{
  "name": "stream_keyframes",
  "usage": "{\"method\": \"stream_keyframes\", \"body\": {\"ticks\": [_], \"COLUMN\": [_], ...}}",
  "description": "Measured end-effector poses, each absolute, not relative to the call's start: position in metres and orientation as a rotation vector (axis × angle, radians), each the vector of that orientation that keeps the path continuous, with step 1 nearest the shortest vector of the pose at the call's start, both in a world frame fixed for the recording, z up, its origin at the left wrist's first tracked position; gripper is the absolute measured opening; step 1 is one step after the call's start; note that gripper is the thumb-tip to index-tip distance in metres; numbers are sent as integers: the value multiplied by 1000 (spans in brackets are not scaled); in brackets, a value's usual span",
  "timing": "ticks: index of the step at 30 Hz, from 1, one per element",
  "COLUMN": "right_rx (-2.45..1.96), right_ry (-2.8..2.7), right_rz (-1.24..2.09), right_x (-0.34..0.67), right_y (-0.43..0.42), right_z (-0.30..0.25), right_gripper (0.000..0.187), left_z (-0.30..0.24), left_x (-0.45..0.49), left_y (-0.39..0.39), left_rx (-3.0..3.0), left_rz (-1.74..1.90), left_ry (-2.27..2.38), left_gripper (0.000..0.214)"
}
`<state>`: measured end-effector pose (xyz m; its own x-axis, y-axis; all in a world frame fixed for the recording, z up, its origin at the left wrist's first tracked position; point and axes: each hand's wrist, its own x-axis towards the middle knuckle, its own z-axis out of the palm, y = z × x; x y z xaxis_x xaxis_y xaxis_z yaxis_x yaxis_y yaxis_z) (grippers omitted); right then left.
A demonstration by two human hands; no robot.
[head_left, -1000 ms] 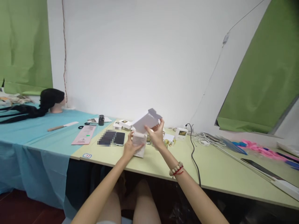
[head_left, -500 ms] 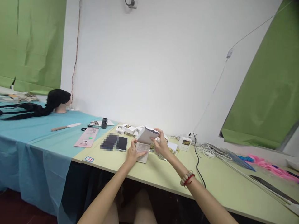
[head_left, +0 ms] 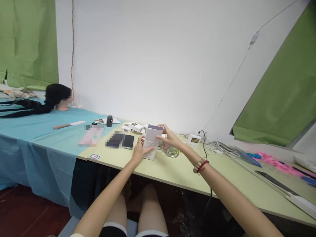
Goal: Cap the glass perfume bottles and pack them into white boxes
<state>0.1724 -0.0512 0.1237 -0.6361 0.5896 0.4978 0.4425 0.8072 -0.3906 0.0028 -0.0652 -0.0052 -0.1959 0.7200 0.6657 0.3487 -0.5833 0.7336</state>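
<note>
A tall white carton stands upright on the pale green table in front of me. My left hand grips its lower left side, thumb on the front. My right hand holds its upper right edge, fingers resting over the top flap, which lies nearly flat on the box. A beaded bracelet with a red string sits on my right wrist. Just right of the carton, small round greenish items lie on the table.
Two phones lie left of the carton, small white boxes behind it. A black cable and white cords run at right. The blue-covered table at left holds a wig head, a knife and a pink sheet.
The raised top flap has come down onto the carton under my right hand. The carton now stands more upright. The camera view shifted slightly.
</note>
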Motion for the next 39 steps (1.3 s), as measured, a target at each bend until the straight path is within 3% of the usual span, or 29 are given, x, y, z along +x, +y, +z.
{"method": "stream_keyframes", "body": {"ticks": [3, 7, 10, 16, 24, 32, 36, 39], "right_rx": [-811, -845, -876, -997, -1077, -1002, -1034, -1001], "right_ry": [-2344, -2328, -2420, -2637, -2740, -2629, -2654, -2575], "right_rz": [297, 34, -148, -208, -403, -21, -64, 84], "right_x": [170, 164, 157, 145, 135, 145, 141, 139], "right_y": [-49, -45, -45, -40, -39, -31, -32, -34], "right_z": [124, 140, 163, 191, 136, 134, 128, 128], "right_gripper": [44, 29, 22, 11, 8, 13, 10, 14], "left_z": [-3, -2, -3, -6, -9, -8, -7, -8], "left_x": [3, 4, 3, 3, 5, 8, 9, 8], "left_y": [-68, -70, -70, -67, -66, -65, -67, -65], "left_rx": [1747, 1726, 1744, 1811, 1891, 2097, 2072, 2009], "left_rz": [1861, 1878, 1866, 1813, 1861, 1824, 1822, 1852], "left_ry": [1239, 1206, 1235, 1318, 1271, 1285, 1310, 1321], "left_gripper": [58, 54, 57, 64, 68, 32, 27, 24]}}
